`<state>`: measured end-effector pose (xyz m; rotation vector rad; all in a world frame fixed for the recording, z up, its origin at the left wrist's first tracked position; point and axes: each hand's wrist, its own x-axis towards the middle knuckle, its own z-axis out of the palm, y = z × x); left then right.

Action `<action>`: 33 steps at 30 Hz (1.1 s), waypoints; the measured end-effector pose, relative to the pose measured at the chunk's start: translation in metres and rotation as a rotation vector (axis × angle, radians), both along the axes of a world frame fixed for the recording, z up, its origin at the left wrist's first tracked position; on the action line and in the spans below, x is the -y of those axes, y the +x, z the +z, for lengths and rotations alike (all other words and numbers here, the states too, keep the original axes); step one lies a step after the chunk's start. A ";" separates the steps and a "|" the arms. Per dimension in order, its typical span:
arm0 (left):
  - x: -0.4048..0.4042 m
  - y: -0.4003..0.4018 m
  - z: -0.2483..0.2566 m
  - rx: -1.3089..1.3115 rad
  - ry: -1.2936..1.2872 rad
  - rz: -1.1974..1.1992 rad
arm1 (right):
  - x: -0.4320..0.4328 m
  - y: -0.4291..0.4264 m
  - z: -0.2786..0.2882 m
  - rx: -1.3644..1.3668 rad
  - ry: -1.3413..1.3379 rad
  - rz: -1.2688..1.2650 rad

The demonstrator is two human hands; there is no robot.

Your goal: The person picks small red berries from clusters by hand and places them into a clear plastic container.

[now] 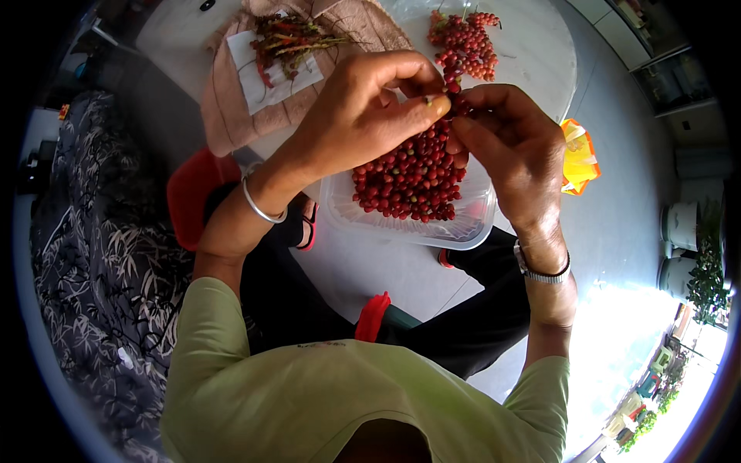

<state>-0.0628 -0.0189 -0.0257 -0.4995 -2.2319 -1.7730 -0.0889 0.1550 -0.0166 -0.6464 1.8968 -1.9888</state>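
Observation:
My left hand (376, 107) and my right hand (515, 150) meet above a clear plastic tray (405, 234). Between their fingertips is a small bunch of dark red, grape-like berries (453, 81), partly hidden by the fingers. Thumb and forefinger of the left hand close at its side, and a small greenish bit clings near that thumb's tip. The right fingers curl around the bunch's lower part. Many loose red berries (405, 179) lie heaped in the tray below. Farther back on the table, a larger bunch of paler red berries (466, 43) rests on the white top.
On the round white table (538, 52), a pinkish-brown towel (226, 124) carries white paper (255, 92) under a pile of stripped stems (289, 43). A red stool or bin (197, 199) stands left. At right is a yellow-orange bag (580, 159). Patterned dark fabric (110, 260) covers something at far left.

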 end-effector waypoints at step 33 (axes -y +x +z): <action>0.003 0.000 0.005 0.013 -0.145 -0.001 | 0.002 -0.001 -0.014 -0.395 0.131 -0.132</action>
